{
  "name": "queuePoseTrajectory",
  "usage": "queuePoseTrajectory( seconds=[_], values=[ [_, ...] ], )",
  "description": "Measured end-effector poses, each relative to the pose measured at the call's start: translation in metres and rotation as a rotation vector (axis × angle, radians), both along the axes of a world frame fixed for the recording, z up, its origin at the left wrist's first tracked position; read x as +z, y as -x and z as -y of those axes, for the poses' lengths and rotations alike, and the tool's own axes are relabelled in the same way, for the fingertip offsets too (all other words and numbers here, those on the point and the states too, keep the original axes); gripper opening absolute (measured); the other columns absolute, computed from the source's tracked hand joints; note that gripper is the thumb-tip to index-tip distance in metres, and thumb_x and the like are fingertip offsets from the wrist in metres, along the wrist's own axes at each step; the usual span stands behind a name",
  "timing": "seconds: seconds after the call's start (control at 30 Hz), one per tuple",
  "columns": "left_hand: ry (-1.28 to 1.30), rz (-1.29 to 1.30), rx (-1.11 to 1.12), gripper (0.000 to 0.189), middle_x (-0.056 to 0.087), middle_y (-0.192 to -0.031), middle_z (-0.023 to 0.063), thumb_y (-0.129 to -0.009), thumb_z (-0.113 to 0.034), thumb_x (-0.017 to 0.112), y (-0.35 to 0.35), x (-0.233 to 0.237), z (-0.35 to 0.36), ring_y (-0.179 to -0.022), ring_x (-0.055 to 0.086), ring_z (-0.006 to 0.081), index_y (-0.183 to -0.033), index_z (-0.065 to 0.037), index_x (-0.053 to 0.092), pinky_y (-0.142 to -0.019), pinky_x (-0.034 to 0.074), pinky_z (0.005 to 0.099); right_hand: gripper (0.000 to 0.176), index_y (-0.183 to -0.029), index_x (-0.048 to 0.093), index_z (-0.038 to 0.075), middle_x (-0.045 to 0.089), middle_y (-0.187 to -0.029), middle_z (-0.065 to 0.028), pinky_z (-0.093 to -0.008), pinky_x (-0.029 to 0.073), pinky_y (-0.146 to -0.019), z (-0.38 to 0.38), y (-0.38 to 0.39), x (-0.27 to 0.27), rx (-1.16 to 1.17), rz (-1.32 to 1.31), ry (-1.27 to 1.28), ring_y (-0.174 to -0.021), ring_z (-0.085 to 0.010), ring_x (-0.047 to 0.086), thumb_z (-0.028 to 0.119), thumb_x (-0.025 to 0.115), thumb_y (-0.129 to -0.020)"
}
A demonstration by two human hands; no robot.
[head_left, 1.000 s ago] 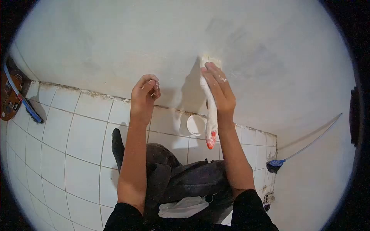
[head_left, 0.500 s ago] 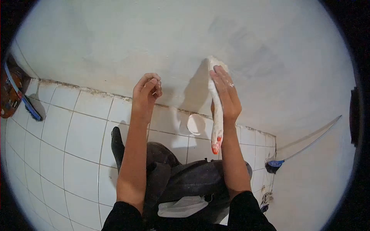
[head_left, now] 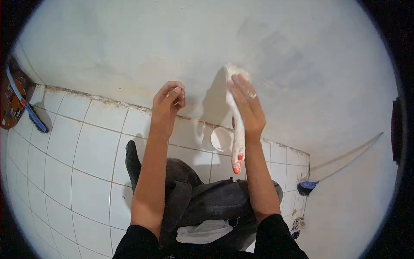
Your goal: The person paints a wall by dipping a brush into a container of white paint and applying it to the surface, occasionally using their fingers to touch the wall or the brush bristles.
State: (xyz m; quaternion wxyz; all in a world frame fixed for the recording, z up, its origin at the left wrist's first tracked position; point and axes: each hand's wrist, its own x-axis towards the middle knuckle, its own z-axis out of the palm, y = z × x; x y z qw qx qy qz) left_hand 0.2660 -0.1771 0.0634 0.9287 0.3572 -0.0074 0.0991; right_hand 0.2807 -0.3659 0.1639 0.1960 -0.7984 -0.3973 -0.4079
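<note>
In the head view my right hand (head_left: 248,103) grips a paintbrush (head_left: 238,134) whose handle is caked in white, with a red tip pointing down toward my legs. The brush's white head (head_left: 236,70) is against the pale wall (head_left: 181,39). White smears mark the fingers of this hand. My left hand (head_left: 168,99) hovers near the wall's foot, its fingers curled in and whitish, with nothing visible in them. Between my hands, a small white tub (head_left: 221,139) stands on the tiled floor by the wall, partly covered by the brush handle.
White floor tiles (head_left: 90,159) meet the wall along a dirty joint. A blue brush (head_left: 36,121) leans by a brown object (head_left: 13,103) at far left. Another blue-headed brush (head_left: 307,186) with a long handle leans right. A white face mask (head_left: 205,232) lies on my lap.
My right hand has shifted slightly left along the wall with the paintbrush. My left hand has drifted a little to the right, its fingers still curled.
</note>
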Motion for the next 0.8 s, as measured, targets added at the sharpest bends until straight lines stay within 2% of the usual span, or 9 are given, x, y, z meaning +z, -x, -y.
queuePoseTrajectory(
  seconds=[0.13,0.4,0.57,0.63,0.8],
  values=[
    [0.000,0.040,0.006,0.017,0.051,-0.081,-0.0018,-0.095,-0.024,0.063,-0.002,-0.002,-0.001,-0.073,0.046,0.0103,-0.100,-0.008,0.061,-0.069,0.039,0.0264,0.037,-0.119,0.070,0.005,0.065,-0.127,-0.0153,-0.0496,0.047,-0.105,-0.002,-0.013,0.011,-0.013,0.021,-0.009,-0.122,-0.0339,0.060,0.006,0.067,-0.082],
    [-0.007,0.014,0.034,0.016,0.052,-0.080,-0.0020,-0.095,-0.022,0.063,-0.001,0.001,0.001,-0.073,0.047,0.0102,-0.100,-0.007,0.061,-0.068,0.040,0.0269,0.036,-0.122,0.069,0.011,0.062,-0.132,-0.0130,-0.0485,0.046,-0.107,0.016,-0.002,-0.052,-0.022,-0.236,0.205,-0.125,-0.0338,0.057,0.006,0.058,-0.088],
    [0.020,0.029,0.025,0.015,0.054,-0.082,-0.0025,-0.095,-0.021,0.062,0.002,0.003,0.001,-0.073,0.049,0.0091,-0.100,-0.008,0.062,-0.069,0.042,0.0263,0.040,-0.123,0.069,0.011,0.062,-0.132,-0.0123,-0.0468,0.048,-0.105,0.006,0.008,-0.035,-0.015,-0.242,0.186,-0.126,-0.0331,0.057,0.006,0.064,-0.083],
    [0.022,0.019,0.036,0.014,0.054,-0.082,-0.0024,-0.095,-0.021,0.062,0.002,0.003,0.000,-0.073,0.049,0.0090,-0.099,-0.008,0.062,-0.070,0.043,0.0265,0.042,-0.122,0.070,0.010,0.063,-0.131,-0.0128,-0.0466,0.048,-0.103,0.000,0.005,-0.022,-0.007,-0.118,0.054,-0.124,-0.0342,0.058,0.006,0.067,-0.081],
    [0.014,0.025,0.035,0.014,0.055,-0.082,-0.0022,-0.095,-0.021,0.062,0.000,-0.002,-0.004,-0.074,0.051,0.0088,-0.099,-0.008,0.062,-0.071,0.044,0.0267,0.037,-0.120,0.071,0.010,0.063,-0.131,-0.0143,-0.0485,0.046,-0.106,0.001,-0.006,-0.025,-0.028,-0.142,0.063,-0.125,-0.0347,0.057,0.008,0.065,-0.083]
  ],
)
